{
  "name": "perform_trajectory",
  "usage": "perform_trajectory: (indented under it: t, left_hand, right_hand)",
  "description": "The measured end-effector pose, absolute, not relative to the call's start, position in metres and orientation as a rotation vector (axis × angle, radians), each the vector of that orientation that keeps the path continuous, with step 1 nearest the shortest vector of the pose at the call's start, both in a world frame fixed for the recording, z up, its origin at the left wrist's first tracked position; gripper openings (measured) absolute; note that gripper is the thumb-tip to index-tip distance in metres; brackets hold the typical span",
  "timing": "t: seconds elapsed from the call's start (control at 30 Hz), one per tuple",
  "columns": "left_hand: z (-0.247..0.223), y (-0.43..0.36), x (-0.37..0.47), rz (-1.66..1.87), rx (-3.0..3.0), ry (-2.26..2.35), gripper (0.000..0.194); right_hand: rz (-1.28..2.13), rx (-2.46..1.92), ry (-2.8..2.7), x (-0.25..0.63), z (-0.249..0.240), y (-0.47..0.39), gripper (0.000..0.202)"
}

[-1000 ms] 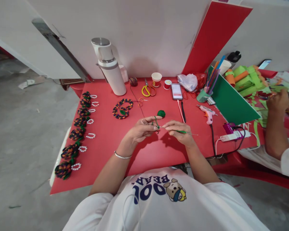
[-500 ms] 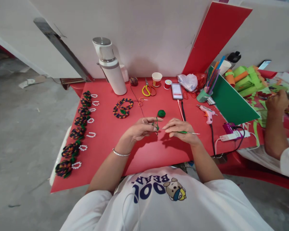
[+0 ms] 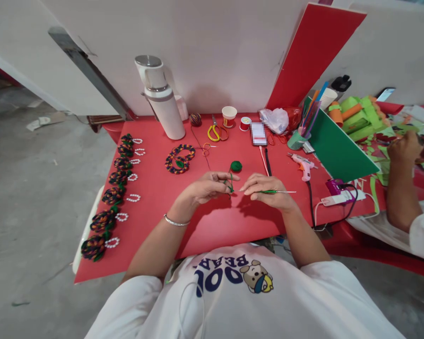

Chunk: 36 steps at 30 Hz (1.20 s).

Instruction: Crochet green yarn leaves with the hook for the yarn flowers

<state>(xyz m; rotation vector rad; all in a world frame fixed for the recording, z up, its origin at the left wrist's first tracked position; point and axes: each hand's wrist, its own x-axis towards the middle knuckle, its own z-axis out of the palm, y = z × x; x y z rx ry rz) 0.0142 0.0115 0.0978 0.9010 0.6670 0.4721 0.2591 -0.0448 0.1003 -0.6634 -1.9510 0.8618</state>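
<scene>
My left hand [image 3: 212, 187] pinches a small piece of green yarn [image 3: 231, 188], with a strand looped over its stretched index finger. That strand leads to a little green yarn ball [image 3: 236, 166] on the red table just beyond. In my right hand [image 3: 266, 189] is a crochet hook [image 3: 270, 191] with a green grip, its thin metal shaft sticking out to the right. The hook's tip points left, close to the green yarn; whether it touches the stitches is too small to tell. Past my left hand lies a multicoloured crocheted loop [image 3: 180, 158] with a green leaf.
Several multicoloured yarn flowers [image 3: 113, 194] with bead rings line the table's left side. A white thermos [image 3: 166, 108], scissors [image 3: 215, 131] and a paper cup [image 3: 229, 117] stand or lie behind. Rightward are a pink glue gun [image 3: 304, 167], a power strip [image 3: 339, 198] and another person's hand [image 3: 405, 149].
My right hand has turned slightly, and the crochet hook now lies more level with its tip nearer the green yarn. My left hand keeps nearly the same pose.
</scene>
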Motion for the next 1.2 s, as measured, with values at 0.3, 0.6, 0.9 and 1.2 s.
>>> perform_trajectory:
  t: [0.3, 0.6, 0.9, 1.2]
  left_hand:
    - [0.097, 0.007, 0.028, 0.695, 0.895, 0.697, 0.053]
    - [0.093, -0.001, 0.034, 0.929, 0.951, 0.782, 0.048]
    - [0.086, -0.009, 0.044, 1.083, 1.002, 0.827, 0.053]
    - [0.091, -0.004, 0.029, 0.923, 0.815, 0.738, 0.052]
  right_hand:
    - [0.812, -0.788, -1.569, 0.229, 0.066, -0.051, 0.016]
    - [0.562, -0.972, -1.497, 0.217, 0.063, -0.059, 0.014]
    - [0.031, -1.133, -1.651, 0.202, 0.061, -0.059, 0.016]
    - [0.695, -0.913, -1.300, 0.206, 0.041, -0.041, 0.036]
